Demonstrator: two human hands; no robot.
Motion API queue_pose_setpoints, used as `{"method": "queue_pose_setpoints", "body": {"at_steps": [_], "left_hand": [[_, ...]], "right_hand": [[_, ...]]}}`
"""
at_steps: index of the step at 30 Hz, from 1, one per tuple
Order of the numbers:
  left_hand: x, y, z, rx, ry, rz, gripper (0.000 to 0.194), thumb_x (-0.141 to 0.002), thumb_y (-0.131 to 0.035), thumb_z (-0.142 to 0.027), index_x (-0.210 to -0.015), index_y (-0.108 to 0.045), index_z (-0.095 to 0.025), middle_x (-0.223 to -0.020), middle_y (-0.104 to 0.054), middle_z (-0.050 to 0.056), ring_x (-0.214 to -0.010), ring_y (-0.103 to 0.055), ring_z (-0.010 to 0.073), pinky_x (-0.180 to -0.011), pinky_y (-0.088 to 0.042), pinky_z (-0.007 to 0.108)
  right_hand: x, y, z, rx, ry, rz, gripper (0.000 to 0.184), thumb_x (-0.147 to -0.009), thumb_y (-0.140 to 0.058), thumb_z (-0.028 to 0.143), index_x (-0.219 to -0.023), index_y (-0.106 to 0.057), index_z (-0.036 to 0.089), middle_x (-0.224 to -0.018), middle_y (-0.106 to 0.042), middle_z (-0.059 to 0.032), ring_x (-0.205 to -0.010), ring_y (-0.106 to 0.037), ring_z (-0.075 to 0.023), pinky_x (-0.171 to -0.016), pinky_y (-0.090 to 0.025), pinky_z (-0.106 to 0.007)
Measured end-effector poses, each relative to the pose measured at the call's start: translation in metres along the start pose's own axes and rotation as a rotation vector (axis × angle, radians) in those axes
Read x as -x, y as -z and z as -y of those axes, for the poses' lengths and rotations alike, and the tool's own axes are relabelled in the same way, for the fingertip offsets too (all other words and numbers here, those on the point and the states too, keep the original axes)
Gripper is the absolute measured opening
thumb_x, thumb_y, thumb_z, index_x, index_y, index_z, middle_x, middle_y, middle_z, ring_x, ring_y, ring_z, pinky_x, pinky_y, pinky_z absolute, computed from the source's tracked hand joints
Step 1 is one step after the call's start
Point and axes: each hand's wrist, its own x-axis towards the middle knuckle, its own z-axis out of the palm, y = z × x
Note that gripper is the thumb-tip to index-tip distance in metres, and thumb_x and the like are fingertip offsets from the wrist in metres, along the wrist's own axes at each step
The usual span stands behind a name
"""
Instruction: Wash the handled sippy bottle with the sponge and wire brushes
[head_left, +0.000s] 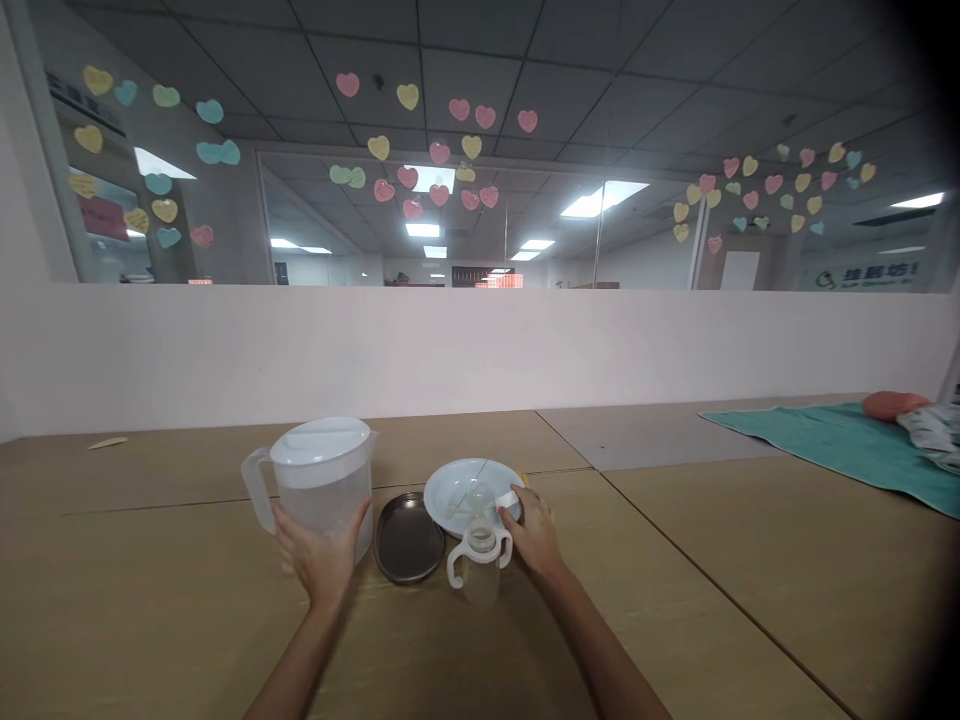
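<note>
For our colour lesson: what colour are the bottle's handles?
The handles are white, as the head view shows.

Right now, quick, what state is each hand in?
Left hand: holding the translucent plastic handled pitcher.
Right hand: pinching a small white object, exact shape unclear.

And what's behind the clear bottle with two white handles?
A round, shallow white dish, with a clear domed piece apparently in it; the bottle covers part of the dish's near edge, hiding anything there.
</note>
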Motion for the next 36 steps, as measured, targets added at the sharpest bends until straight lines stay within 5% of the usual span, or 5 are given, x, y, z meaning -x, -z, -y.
{"method": "queue_pose_setpoints", "body": {"at_steps": [6,10,14,21,36], "left_hand": [[-0.001,-0.003,0.004,0.008,-0.108,-0.058,0.111,-0.055,-0.07,-0.06,-0.139,-0.016,-0.012,-0.137,-0.036,0.02,-0.124,-0.037,0.0359,-0.098,-0.038,0.05],[0.001,-0.003,0.002,-0.046,-0.335,-0.079,0.102,-0.058,-0.069,-0.058,-0.138,-0.024,-0.014,-0.137,-0.038,0.019,-0.125,-0.036,0.0364,-0.102,-0.031,0.053],[0.004,-0.005,0.002,-0.063,-0.559,-0.086,0.091,-0.064,-0.064,-0.057,-0.137,-0.03,-0.013,-0.137,-0.039,0.02,-0.127,-0.034,0.0356,-0.107,-0.02,0.054],[0.012,-0.009,0.004,-0.01,-0.751,-0.05,0.076,-0.071,-0.063,-0.047,-0.135,-0.036,-0.016,-0.139,-0.038,0.018,-0.132,-0.029,0.0328,-0.109,-0.014,0.052],[0.014,-0.007,0.002,0.005,-0.769,-0.056,0.081,-0.07,-0.065,-0.047,-0.137,-0.033,-0.016,-0.138,-0.038,0.019,-0.131,-0.03,0.0346,-0.109,-0.014,0.055]], "right_hand": [[0.005,-0.005,-0.006,0.144,-0.041,0.04,0.034,-0.081,-0.048,0.032,-0.11,-0.063,0.02,-0.136,-0.039,-0.0135,-0.126,-0.032,-0.0326,-0.098,-0.031,-0.05],[0.005,-0.001,0.0,0.113,-0.011,-0.001,0.031,-0.086,-0.042,0.033,-0.103,-0.065,0.021,-0.134,-0.041,-0.0129,-0.126,-0.032,-0.0321,-0.098,-0.029,-0.05],[0.007,0.017,0.022,-0.025,0.182,-0.131,0.032,-0.092,-0.032,0.033,-0.096,-0.062,0.021,-0.109,-0.059,-0.0084,-0.109,-0.049,-0.0227,-0.101,-0.025,-0.047],[0.018,0.022,0.045,-0.08,0.567,-0.023,0.02,-0.088,-0.041,0.027,-0.084,-0.059,0.019,-0.071,-0.06,-0.0007,-0.071,-0.055,-0.0151,-0.101,-0.025,-0.044],[0.02,0.015,0.043,-0.064,0.574,-0.107,0.02,-0.087,-0.043,0.024,-0.073,-0.056,0.019,-0.061,-0.058,0.0002,-0.06,-0.05,-0.0134,-0.089,-0.033,-0.039]]}}
